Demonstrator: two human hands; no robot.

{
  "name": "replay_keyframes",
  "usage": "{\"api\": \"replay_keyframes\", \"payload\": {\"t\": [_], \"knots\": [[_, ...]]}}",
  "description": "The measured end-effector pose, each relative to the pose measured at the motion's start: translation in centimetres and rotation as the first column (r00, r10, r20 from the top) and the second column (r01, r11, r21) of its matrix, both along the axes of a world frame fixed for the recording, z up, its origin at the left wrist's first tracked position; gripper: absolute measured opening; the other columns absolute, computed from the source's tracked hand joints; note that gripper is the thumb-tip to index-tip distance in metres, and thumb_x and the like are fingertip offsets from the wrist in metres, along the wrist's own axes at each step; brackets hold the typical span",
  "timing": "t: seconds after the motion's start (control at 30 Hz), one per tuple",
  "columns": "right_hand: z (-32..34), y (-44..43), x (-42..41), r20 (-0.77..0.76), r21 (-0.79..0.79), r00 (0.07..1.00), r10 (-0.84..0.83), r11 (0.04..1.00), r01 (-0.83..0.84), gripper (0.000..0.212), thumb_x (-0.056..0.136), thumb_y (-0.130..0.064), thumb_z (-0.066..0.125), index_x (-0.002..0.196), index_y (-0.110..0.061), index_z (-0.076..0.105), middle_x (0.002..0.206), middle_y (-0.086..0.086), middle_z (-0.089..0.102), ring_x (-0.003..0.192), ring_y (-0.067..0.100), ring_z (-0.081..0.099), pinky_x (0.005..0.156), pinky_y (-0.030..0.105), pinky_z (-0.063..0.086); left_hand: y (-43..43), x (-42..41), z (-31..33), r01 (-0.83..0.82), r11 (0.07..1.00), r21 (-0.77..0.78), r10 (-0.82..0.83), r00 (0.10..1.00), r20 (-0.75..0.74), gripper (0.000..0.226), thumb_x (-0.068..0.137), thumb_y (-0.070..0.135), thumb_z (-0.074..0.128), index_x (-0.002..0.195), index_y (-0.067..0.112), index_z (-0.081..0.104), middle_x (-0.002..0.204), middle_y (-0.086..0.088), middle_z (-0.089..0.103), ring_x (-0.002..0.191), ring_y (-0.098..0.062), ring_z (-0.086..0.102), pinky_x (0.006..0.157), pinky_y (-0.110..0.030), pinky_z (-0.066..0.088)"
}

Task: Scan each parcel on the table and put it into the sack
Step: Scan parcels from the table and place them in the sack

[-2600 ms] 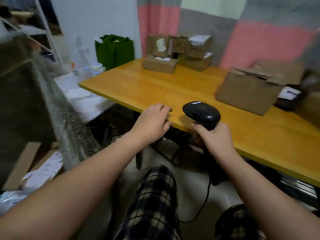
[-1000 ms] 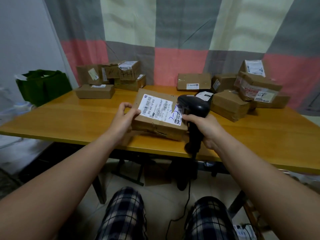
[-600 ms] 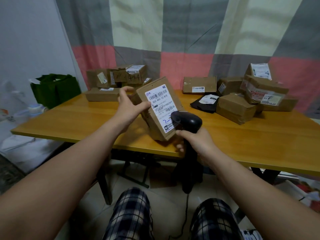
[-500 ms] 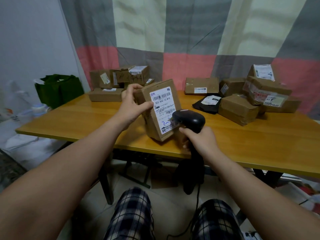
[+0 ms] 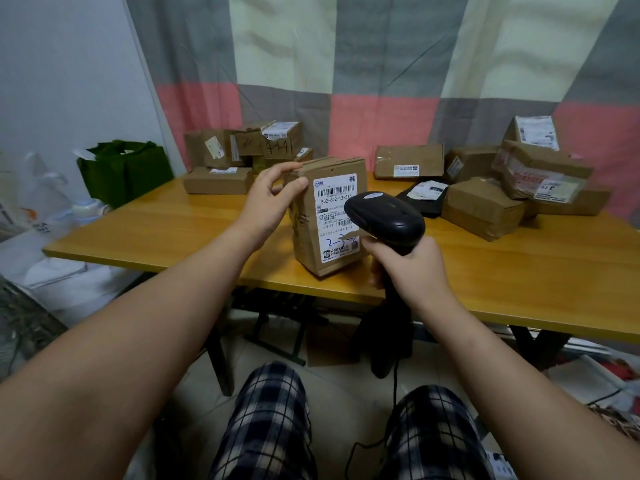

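A brown cardboard parcel [image 5: 308, 220] with a white barcode label stands upright on its end near the front edge of the wooden table [image 5: 519, 271]. My left hand [image 5: 273, 199] grips its upper left corner, thumb on the front face. My right hand [image 5: 408, 268] holds the handle of a black barcode scanner [image 5: 384, 216], whose head sits right in front of the label and covers part of it. The sack is out of sight.
Several more cardboard parcels lie along the back of the table, a stack at back left [image 5: 242, 154] and a pile at back right [image 5: 519, 181], with a black soft packet [image 5: 426, 199] between. A green bag [image 5: 124, 171] stands left of the table. The scanner cord hangs between my knees.
My left hand picked up the parcel from lying flat and turned it upright with the label toward me. The scanner head has closed in on the label.
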State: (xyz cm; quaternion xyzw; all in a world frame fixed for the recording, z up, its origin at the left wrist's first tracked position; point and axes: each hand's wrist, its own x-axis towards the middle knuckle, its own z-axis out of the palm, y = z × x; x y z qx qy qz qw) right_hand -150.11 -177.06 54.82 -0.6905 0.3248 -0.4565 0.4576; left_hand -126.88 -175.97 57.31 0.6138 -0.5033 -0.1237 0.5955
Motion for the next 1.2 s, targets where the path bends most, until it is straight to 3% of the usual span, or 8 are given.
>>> {"api": "replay_keyframes", "payload": {"t": [0.23, 0.53, 0.63, 0.73, 0.87, 0.93, 1.07, 1.2], "knots": [[0.0, 0.1, 0.0, -0.019, 0.004, 1.0, 0.001, 1.0, -0.001, 0.016, 0.086, -0.016, 0.071, 0.071, -0.016, 0.065, 0.055, 0.007, 0.059, 0.047, 0.024, 0.059, 0.057, 0.044, 0.054, -0.1, 0.1, 0.1, 0.0, 1.0, 0.01, 0.0, 1.0, -0.011, 0.024, 0.092, 0.033, 0.06, 0.116, 0.034, 0.058, 0.136, -0.005, 0.046, 0.115, -0.023, 0.05, 0.067, -0.014, 0.041], [-0.4, 0.1, -0.3, -0.034, -0.001, 0.999, 0.007, 1.0, -0.007, 0.019, 0.087, -0.014, 0.07, 0.069, -0.016, 0.064, 0.055, 0.008, 0.059, 0.048, 0.022, 0.059, 0.054, 0.038, 0.053, -0.1, 0.3, 0.1, -0.001, 1.0, 0.013, 0.002, 1.0, -0.028, 0.025, 0.092, 0.034, 0.06, 0.117, 0.034, 0.058, 0.135, -0.003, 0.048, 0.11, -0.014, 0.051, 0.072, -0.018, 0.042], [-0.6, 0.1, -0.1, -0.019, 0.009, 1.0, 0.024, 1.0, -0.024, 0.012, 0.086, -0.014, 0.07, 0.075, -0.017, 0.066, 0.06, 0.008, 0.06, 0.046, 0.021, 0.058, 0.051, 0.035, 0.05, 0.0, 0.2, 0.0, -0.005, 1.0, 0.017, 0.005, 1.0, -0.025, 0.033, 0.087, 0.036, 0.067, 0.117, 0.032, 0.055, 0.138, -0.005, 0.044, 0.116, -0.018, 0.049, 0.086, -0.028, 0.049], [-0.9, 0.1, 0.1, -0.024, 0.019, 0.999, 0.044, 0.999, -0.044, 0.007, 0.086, -0.015, 0.071, 0.08, -0.017, 0.068, 0.064, 0.006, 0.063, 0.045, 0.02, 0.059, 0.052, 0.035, 0.05, 0.6, -0.8, -0.2, -0.022, 0.999, 0.029, 0.021, 0.999, 0.049, 0.052, 0.079, 0.024, 0.077, 0.118, 0.032, 0.044, 0.137, -0.006, 0.029, 0.123, -0.021, 0.039, 0.104, -0.031, 0.04], [-1.0, 0.9, 1.9, -0.035, 0.025, 0.992, 0.12, 0.993, -0.119, 0.005, 0.086, -0.015, 0.07, 0.082, -0.017, 0.067, 0.07, 0.012, 0.067, 0.047, 0.016, 0.061, 0.052, 0.034, 0.051, 2.9, -1.7, -1.0, -0.08, 0.996, -0.04, 0.08, 0.997, 0.0, 0.058, 0.075, 0.027, 0.078, 0.118, 0.034, 0.04, 0.134, -0.008, 0.038, 0.117, -0.016, 0.044, 0.098, -0.028, 0.043], [-0.9, 1.8, 3.8, -0.018, 0.046, 0.984, 0.178, 0.983, -0.177, 0.005, 0.085, -0.015, 0.071, 0.081, -0.013, 0.068, 0.07, 0.015, 0.067, 0.047, 0.017, 0.06, 0.051, 0.032, 0.05, 5.7, -0.9, -1.4, -0.158, 0.98, -0.12, 0.145, 0.983, -0.111, 0.058, 0.075, 0.029, 0.078, 0.118, 0.036, 0.041, 0.132, -0.008, 0.045, 0.115, -0.015, 0.052, 0.092, -0.025, 0.05], [-1.1, 4.9, 9.6, -0.007, 0.085, 0.931, 0.365, 0.928, -0.363, 0.014, 0.083, -0.015, 0.073, 0.073, -0.006, 0.069, 0.068, 0.028, 0.065, 0.05, 0.026, 0.059, 0.054, 0.035, 0.048, 14.7, 1.1, -2.3, -0.385, 0.89, -0.243, 0.335, 0.916, -0.222, 0.054, 0.082, 0.006, 0.072, 0.121, 0.025, 0.04, 0.121, -0.003, 0.051, 0.096, 0.007, 0.06, 0.078, -0.013, 0.05], [-1.9, 10.8, 16.5, -0.031, 0.175, 0.772, 0.635, 0.764, -0.621, 0.016, 0.087, -0.009, 0.068, 0.072, -0.011, 0.066, 0.057, 0.012, 0.063, 0.045, 0.018, 0.056, 0.047, 0.027, 0.048, 25.0, 3.6, -4.9, -0.64, 0.735, -0.222, 0.596, 0.767, -0.239, 0.063, 0.08, -0.002, 0.071, 0.128, 0.016, 0.034, 0.122, -0.004, 0.052, 0.097, 0.006, 0.061, 0.082, -0.015, 0.051]]}}
